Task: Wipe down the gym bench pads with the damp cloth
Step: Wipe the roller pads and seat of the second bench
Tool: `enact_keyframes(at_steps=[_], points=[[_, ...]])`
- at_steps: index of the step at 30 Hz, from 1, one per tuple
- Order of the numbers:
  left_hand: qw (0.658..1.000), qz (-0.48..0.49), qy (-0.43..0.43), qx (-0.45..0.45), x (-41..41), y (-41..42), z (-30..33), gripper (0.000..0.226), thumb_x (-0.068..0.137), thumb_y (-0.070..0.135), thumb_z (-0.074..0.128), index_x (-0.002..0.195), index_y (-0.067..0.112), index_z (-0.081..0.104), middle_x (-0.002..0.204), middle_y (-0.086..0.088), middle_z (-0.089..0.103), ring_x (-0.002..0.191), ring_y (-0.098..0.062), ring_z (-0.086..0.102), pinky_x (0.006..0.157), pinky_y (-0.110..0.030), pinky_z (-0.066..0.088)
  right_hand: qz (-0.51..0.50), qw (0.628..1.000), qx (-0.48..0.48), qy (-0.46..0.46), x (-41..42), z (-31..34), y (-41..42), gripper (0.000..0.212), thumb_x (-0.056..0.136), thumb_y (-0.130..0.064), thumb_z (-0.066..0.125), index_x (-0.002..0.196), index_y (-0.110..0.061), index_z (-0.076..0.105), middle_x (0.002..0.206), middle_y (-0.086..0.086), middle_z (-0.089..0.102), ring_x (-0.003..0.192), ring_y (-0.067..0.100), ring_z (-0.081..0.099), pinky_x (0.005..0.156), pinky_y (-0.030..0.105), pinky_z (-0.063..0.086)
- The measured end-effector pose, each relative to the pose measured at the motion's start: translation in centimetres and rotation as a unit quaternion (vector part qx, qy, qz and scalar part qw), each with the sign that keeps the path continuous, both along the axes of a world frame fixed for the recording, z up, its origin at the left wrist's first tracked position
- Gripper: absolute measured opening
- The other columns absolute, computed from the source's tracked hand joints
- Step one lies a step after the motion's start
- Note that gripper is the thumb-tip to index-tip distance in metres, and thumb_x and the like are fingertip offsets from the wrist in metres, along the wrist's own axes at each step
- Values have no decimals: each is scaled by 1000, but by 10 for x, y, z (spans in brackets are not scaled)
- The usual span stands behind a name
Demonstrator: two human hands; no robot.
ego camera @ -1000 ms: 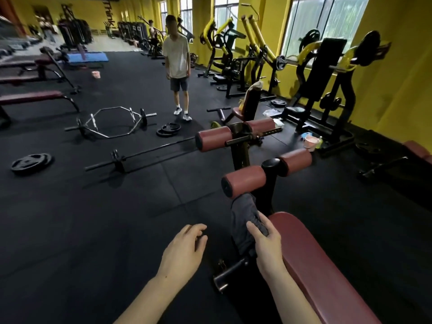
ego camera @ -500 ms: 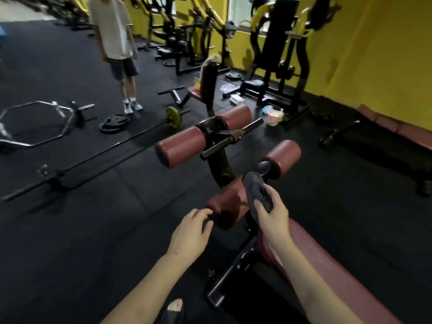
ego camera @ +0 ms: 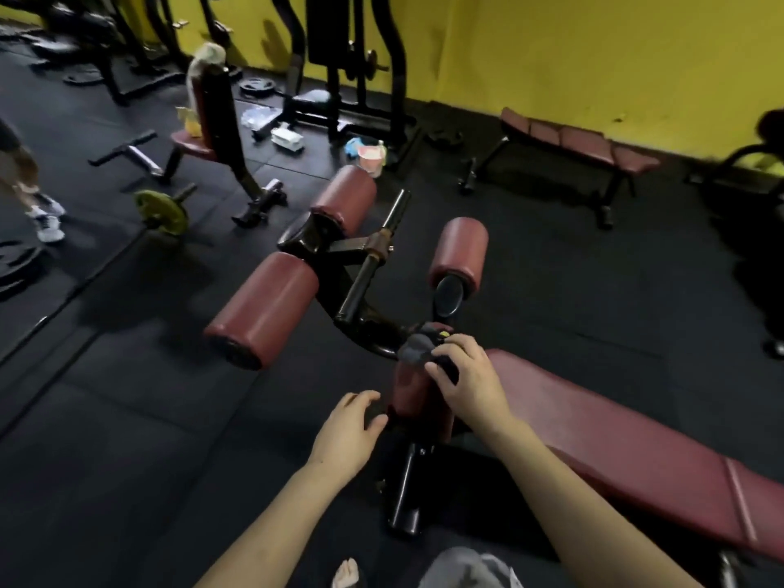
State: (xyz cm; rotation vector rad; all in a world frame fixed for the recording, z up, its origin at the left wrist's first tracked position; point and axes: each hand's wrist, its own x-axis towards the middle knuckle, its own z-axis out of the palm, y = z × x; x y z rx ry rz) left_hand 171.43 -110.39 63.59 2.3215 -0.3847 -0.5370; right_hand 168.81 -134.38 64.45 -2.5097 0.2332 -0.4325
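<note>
My right hand (ego camera: 466, 377) reaches forward with the wrist bent down, fingers curled round the dark cloth (ego camera: 418, 348), which is bunched under my fingertips on the top end of the near roller (ego camera: 413, 394). My left hand (ego camera: 345, 435) hovers just left of that roller, fingers loosely spread and holding nothing, the thumb near its side. The bench (ego camera: 615, 439) pad runs from my right hand toward the near right. Two more rollers lie farther off: one far left (ego camera: 263, 307), one far right (ego camera: 460, 252).
</note>
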Motion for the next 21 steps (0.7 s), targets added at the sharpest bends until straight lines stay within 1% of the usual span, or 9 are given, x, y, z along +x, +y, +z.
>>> enact_keyframes(at_steps=[1,4,6,9,12,14,17,19,21], points=[[1000,-6,9,-10,4,1,-2,45,102,42,58,146,32,51,137,12,51,125,-11,55,102,-33,51,-23,1000,5,2,4,1,3,31,91,-40,73,118,-25,67,129,-5,54,120,20,55,100,40,50],[998,-24,37,-39,17,-2,-3,48,102,42,58,148,31,49,140,11,51,127,-11,54,102,-29,48,-79,995,25,48,17,-2,11,49,92,-47,71,137,-35,58,146,1,45,133,24,46,111,39,44],[997,-32,53,-48,23,-7,-2,51,102,44,58,150,33,47,144,10,50,130,-11,52,105,-30,47,-90,992,43,75,21,-8,18,51,93,-48,69,141,-34,58,145,5,46,133,28,45,112,40,42],[996,-46,61,-53,24,-18,-5,57,101,48,57,154,33,42,149,6,47,136,-14,48,109,-31,43,-100,991,43,81,20,-11,23,48,95,-44,68,140,-32,57,133,3,51,126,27,46,109,41,43],[996,-45,56,-48,21,-27,-8,57,102,45,57,155,29,41,151,5,43,135,-15,48,102,-24,42,-91,993,24,68,9,-12,24,46,96,-36,69,139,-28,59,121,1,54,115,24,51,102,39,47],[997,-33,56,-49,20,-29,-10,57,102,44,57,155,27,41,150,7,42,132,-14,49,98,-22,41,-72,995,23,69,-3,-14,25,45,96,-33,69,139,-26,58,116,0,54,109,20,53,98,34,49],[996,-22,64,-56,21,-29,-13,56,101,44,60,153,29,44,144,11,44,124,-10,51,94,-21,42,-65,994,62,59,-1,-10,15,39,96,-24,70,133,-21,62,110,0,54,103,15,55,93,26,47],[995,-21,69,-62,22,-29,-15,54,100,43,63,151,33,48,137,13,47,117,-6,51,91,-19,41,-103,990,88,25,22,-4,-1,35,96,-21,71,130,-16,65,111,3,53,102,15,54,94,23,44],[994,-9,80,-68,23,-30,-15,53,98,41,66,149,34,50,133,13,49,117,-6,51,92,-19,41,-117,989,90,30,50,-3,-17,35,96,-24,71,130,-16,66,117,4,51,109,19,52,99,25,41]])
